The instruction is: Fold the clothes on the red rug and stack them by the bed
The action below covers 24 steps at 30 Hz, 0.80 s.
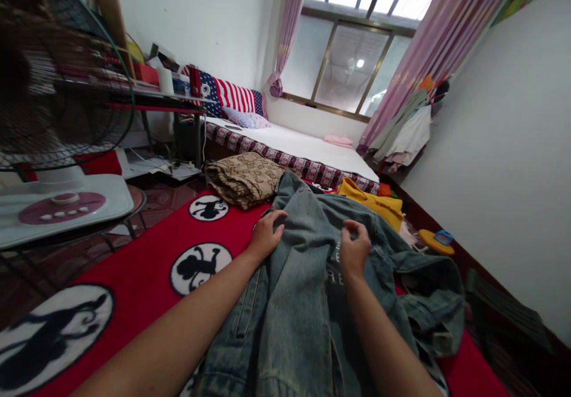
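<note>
A faded blue denim jacket point(297, 272) lies spread on a red cloth, with one sleeve point(428, 284) bent out to the right. Pale lettering shows on a dark patch by my right wrist. My left hand point(267, 233) is at the jacket's left edge, thumb and fingers apart, seemingly touching the denim. Over the middle of the jacket is my right hand point(355, 247), its fingers loosely curved with a gap to the thumb; nothing shows in it. Whether its fingertips touch the fabric I cannot tell.
A folded brown patterned cloth point(247, 177) lies beyond the jacket, a yellow garment point(375, 204) at far right. The red cloth point(151, 266) has round figure prints. A fan point(62, 100) and a white stool point(111, 192) stand left. Behind is a bed point(294, 141).
</note>
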Tool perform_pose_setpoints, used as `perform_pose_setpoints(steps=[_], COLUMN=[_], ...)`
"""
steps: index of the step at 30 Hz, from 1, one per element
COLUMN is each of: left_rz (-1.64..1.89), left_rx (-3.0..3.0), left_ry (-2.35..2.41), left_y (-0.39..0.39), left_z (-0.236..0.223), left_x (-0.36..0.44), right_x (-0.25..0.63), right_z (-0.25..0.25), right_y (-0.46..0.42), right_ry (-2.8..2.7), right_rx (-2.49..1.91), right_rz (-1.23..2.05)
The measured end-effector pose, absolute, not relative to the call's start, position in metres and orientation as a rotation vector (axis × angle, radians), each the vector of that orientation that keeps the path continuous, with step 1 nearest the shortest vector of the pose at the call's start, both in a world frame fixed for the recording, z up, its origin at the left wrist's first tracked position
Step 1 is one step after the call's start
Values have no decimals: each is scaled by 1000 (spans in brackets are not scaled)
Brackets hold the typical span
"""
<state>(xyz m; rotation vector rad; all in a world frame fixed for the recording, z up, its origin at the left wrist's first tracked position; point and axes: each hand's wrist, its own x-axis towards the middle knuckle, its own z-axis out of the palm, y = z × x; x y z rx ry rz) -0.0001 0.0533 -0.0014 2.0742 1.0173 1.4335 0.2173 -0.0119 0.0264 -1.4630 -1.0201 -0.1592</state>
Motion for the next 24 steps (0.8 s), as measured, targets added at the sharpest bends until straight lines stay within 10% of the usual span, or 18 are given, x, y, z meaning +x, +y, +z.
perform_pose_setpoints(steps=[11,24], left_rz=[1802,1446], left_rx=[2059,1876], left_ry=[867,1253], left_y=[46,77], left_z=[4,-14], left_x=[-3,-10], right_x=[178,176], right_z=[50,17], right_y=[85,112], right_ry=[-2308,-2245], right_rx=[-1716,-2096], right_rz=[-195,124])
